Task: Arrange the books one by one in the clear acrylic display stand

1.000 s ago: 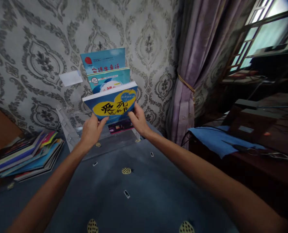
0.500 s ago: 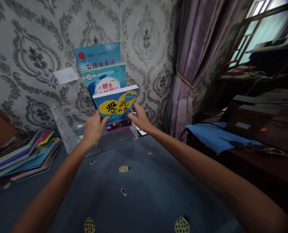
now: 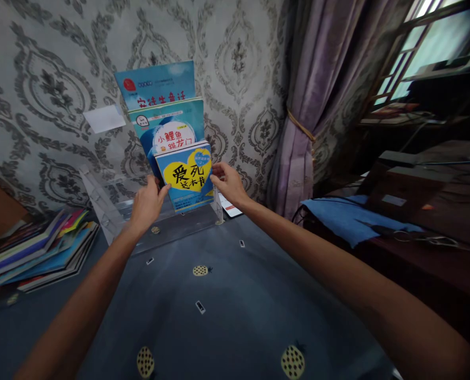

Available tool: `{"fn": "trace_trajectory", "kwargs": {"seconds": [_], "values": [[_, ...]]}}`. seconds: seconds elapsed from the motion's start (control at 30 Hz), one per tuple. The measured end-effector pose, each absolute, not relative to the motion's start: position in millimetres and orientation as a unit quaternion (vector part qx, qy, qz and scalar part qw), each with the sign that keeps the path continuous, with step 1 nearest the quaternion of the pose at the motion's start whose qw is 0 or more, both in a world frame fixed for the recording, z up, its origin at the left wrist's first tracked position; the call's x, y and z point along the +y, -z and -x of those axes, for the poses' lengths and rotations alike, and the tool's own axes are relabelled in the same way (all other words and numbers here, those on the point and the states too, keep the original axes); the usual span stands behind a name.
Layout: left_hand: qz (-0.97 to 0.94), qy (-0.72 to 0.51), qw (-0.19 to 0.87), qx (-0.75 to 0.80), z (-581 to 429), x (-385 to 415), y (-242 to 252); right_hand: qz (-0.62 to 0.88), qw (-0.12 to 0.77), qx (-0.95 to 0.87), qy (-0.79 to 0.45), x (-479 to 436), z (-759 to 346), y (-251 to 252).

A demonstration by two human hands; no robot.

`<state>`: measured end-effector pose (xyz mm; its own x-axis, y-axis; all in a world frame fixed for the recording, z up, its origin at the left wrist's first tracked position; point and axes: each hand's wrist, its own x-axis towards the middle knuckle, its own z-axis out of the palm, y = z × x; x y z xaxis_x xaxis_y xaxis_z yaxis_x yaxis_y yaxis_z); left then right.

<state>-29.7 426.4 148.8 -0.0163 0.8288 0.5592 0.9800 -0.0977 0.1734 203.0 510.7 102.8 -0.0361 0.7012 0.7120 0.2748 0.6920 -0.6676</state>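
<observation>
Between my two hands stands a blue book with a yellow heart shape and black title characters, leaning back slightly in the front tier of a clear acrylic stand. My left hand grips its left edge, thumb on the cover side. On the right edge my right hand holds it with thumb and fingertips. Behind rises a teal book with a white circle and red title. Farthest back, a taller light-blue book also stands upright.
Left of the stand lies a stack of books. A white-screened phone or tablet lies behind my right wrist. To the right are a blue cloth and scissors on a dark surface. A patterned tablecloth covers the table.
Both hands have lowered the blue and yellow book, and its cover now faces me more fully. The magenta-edged cover seen below it earlier is now hidden.
</observation>
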Motion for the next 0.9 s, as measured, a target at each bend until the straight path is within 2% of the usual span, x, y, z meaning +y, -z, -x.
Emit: {"fn": "trace_trajectory", "kwargs": {"seconds": [0.3,0.9], "values": [[0.668,0.227,0.134,-0.696,12,422,-144,0.35,0.611,-0.701,-0.11,508,-195,-86],[0.649,0.219,0.151,-0.712,-1,423,-140,0.373,0.651,-0.655,-0.097,502,-171,-80]]}}
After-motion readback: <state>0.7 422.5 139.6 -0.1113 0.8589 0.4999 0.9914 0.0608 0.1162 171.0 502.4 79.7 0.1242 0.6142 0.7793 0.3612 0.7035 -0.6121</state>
